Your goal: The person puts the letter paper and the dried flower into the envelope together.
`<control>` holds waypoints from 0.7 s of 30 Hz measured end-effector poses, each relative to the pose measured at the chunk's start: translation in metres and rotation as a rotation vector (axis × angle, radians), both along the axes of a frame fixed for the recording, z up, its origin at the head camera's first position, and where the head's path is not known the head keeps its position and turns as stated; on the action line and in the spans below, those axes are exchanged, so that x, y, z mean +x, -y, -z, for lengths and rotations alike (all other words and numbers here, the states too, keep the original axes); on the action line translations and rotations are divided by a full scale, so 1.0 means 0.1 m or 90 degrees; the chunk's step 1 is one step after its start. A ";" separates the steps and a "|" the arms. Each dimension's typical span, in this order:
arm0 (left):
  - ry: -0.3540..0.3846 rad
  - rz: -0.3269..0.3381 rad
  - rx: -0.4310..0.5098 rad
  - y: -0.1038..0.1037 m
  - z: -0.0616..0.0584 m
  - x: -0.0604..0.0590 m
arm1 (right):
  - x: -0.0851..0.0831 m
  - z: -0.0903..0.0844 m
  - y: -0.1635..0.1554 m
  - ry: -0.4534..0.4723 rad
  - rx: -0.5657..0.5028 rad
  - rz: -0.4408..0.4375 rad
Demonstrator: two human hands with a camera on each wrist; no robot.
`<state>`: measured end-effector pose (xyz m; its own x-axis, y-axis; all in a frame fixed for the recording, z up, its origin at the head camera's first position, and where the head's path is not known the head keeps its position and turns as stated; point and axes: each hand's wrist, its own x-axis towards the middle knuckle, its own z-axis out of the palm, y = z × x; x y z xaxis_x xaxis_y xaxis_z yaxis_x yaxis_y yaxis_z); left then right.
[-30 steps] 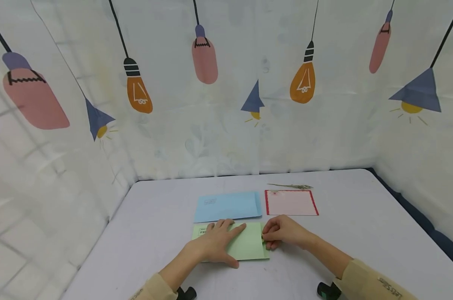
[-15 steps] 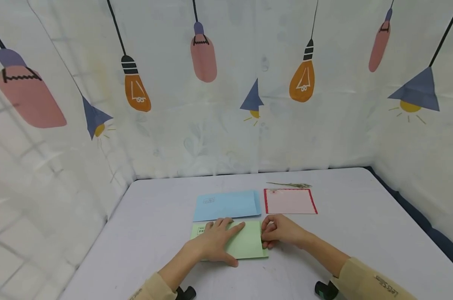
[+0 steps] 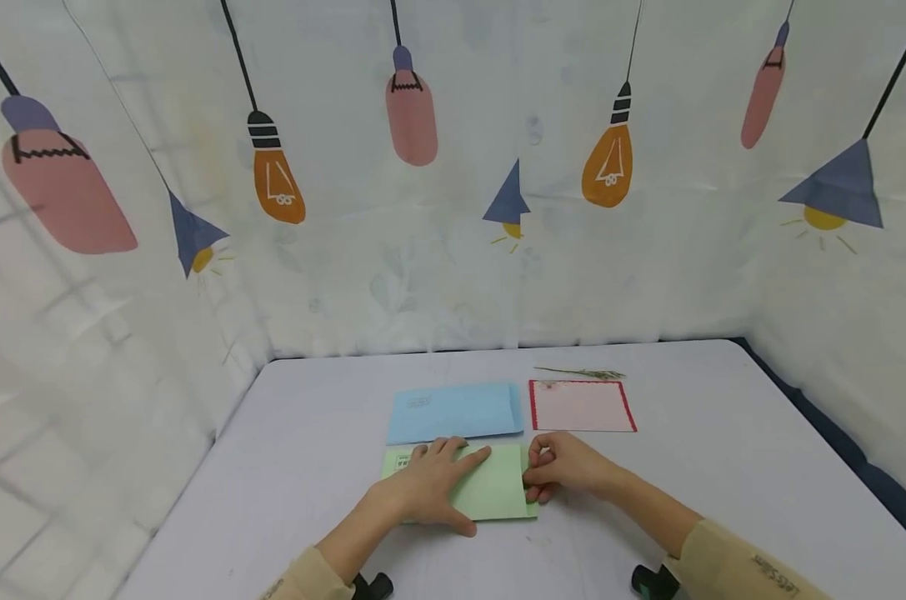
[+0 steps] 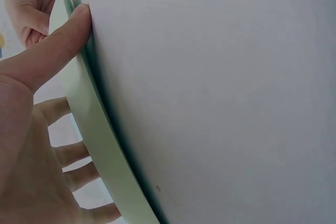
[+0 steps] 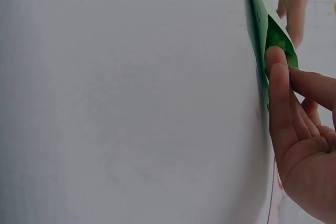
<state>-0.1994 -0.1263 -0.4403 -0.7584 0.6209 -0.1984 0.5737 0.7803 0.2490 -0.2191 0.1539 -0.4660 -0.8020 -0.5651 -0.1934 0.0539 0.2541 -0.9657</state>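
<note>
Green envelope (image 3: pixel 498 487) on the worktop (image 3: pixel 310 475), lying flat just in front of a blue envelope (image 3: pixel 453 414): that is where both hands are busy in my head view. The left hand (image 3: pixel 439 490) is laid across it with fingers spread and straight, the thumb at the near edge; it seems to be steadying the paper, and it grips nothing. The right hand (image 3: pixel 567 463) is at the right end, fingers bent and drawn together. On the right wrist view I see them right at the mouth, which gapes enough to show a lighter green patch (image 5: pixel 281 41) inside. I can't tell how tightly they close, or whether they pinch the paper or something tucked within.

I judge the step in hand to be work at that mouth: spreading it, or feeding something in or out. The next move, as I read it, calls for light, careful right fingers so the thin paper doesn't crease or tear, while the left palm's weight stops the envelope sliding.

Beyond the right hand lie a red-bordered card (image 3: pixel 583 407) and, along its far edge, a dried sprig (image 3: pixel 583 372); neither hand touches them.
</note>
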 end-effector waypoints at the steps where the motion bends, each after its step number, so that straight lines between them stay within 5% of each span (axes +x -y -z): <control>1: 0.001 -0.002 0.001 0.00 0.00 0.00 | 0.00 -0.01 -0.02 0.001 0.003 -0.002; 13: -0.014 0.000 0.007 0.03 0.02 0.03 | -0.13 -0.18 -0.27 -0.024 0.023 0.021; 21: -0.035 -0.006 0.070 0.04 0.01 -0.05 | -0.30 -0.27 -0.34 -0.032 0.024 0.061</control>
<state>-0.2048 -0.1306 -0.4410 -0.7721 0.6295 -0.0871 0.5818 0.7553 0.3018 -0.2492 0.1882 -0.4386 -0.8611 -0.4788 -0.1709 0.0312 0.2858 -0.9578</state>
